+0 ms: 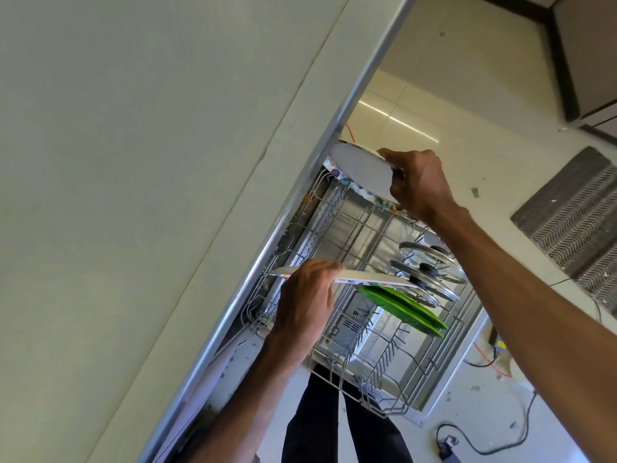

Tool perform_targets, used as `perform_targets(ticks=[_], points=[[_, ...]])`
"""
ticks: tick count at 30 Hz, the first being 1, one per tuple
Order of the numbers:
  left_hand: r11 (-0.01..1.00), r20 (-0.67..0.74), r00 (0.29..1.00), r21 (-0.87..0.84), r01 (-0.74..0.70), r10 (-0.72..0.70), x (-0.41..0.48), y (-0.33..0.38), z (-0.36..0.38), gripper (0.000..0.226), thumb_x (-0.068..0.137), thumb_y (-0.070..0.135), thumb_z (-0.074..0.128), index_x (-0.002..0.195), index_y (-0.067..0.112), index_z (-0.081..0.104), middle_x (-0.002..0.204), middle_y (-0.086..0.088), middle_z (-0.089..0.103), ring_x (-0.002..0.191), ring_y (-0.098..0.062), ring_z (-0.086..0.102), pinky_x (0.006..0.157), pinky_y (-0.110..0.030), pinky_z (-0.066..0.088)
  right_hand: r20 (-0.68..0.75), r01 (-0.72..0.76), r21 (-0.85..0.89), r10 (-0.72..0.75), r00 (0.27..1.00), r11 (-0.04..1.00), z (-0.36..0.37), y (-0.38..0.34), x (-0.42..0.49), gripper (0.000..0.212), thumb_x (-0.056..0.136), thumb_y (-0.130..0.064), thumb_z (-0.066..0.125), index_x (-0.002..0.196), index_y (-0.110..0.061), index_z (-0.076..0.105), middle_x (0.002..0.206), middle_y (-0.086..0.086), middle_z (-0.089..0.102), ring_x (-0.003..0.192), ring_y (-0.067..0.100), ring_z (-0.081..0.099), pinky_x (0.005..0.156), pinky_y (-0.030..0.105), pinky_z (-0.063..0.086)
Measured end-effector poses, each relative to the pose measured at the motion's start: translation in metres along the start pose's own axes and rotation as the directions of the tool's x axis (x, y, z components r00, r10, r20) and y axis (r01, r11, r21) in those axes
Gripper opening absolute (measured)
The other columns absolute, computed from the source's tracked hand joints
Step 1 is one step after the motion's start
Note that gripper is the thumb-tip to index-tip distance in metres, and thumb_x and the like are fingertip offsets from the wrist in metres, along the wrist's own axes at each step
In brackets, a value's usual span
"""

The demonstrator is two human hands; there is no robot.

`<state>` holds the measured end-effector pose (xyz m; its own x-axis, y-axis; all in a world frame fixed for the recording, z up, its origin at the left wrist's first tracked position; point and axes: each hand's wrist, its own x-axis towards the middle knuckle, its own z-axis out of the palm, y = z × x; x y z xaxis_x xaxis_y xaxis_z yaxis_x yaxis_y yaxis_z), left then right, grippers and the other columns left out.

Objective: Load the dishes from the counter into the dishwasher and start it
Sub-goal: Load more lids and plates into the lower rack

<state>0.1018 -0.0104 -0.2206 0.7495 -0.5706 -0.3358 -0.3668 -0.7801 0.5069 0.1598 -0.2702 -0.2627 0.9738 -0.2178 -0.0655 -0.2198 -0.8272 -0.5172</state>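
Note:
The dishwasher's wire lower rack (354, 372) is pulled out below the counter edge. My left hand (305, 299) grips a white plate (374, 280) edge-on over the rack's middle. My right hand (417, 182) holds a second white plate (362, 172) by its rim, above the rack's far end near the counter edge. Two green plates (404, 310) stand in the rack's tines. Three glass pot lids (430, 269) with black knobs stand just beyond them.
The pale counter top (133, 162) with a metal edge strip (300, 182) fills the left side. The open dishwasher door (447, 379) lies under the rack. Cables (494, 446) trail over the white floor. My dark trouser legs (320, 426) stand beside the rack. A grey mat (574, 222) lies at right.

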Motion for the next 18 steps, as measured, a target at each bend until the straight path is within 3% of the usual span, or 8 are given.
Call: perform_targets(ticks=[11, 14, 18], points=[[1.000, -0.009, 1.000, -0.004, 0.008, -0.008, 0.005, 0.000, -0.002, 0.032, 0.092, 0.007, 0.066, 0.123, 0.014, 0.068, 0.114, -0.005, 0.073, 0.103, -0.015, 0.067, 0.084, -0.027, 0.059, 0.106, -0.003, -0.016, 0.004, 0.994, 1.000, 0.033, 0.008, 0.012, 0.049, 0.079, 0.004, 0.062, 0.128, -0.003, 0.066, 0.112, 0.026, 0.071, 0.090, 0.043, 0.069, 0.071, 0.048, 0.060], [1.000, -0.009, 1.000, -0.010, 0.010, -0.010, 0.005, 0.002, -0.002, 0.032, 0.093, 0.006, 0.065, 0.124, 0.013, 0.068, 0.115, -0.006, 0.072, 0.103, -0.016, 0.067, 0.085, -0.029, 0.059, 0.108, -0.058, -0.021, 0.060, 0.992, 0.998, 0.036, 0.012, 0.012, 0.048, 0.082, 0.005, 0.058, 0.128, -0.005, 0.066, 0.110, 0.025, 0.072, 0.089, 0.041, 0.069, 0.071, 0.046, 0.060], [1.000, -0.007, 1.000, -0.003, 0.009, -0.009, 0.005, 0.005, -0.002, 0.031, 0.093, 0.007, 0.065, 0.122, 0.013, 0.068, 0.113, -0.005, 0.073, 0.102, -0.016, 0.067, 0.085, -0.031, 0.060, 0.176, -0.173, -0.029, 0.175, 0.969, 0.985, 0.053, 0.034, 0.001, 0.061, 0.081, 0.006, 0.051, 0.138, -0.014, 0.060, 0.112, 0.023, 0.072, 0.093, 0.039, 0.069, 0.079, 0.043, 0.058]])
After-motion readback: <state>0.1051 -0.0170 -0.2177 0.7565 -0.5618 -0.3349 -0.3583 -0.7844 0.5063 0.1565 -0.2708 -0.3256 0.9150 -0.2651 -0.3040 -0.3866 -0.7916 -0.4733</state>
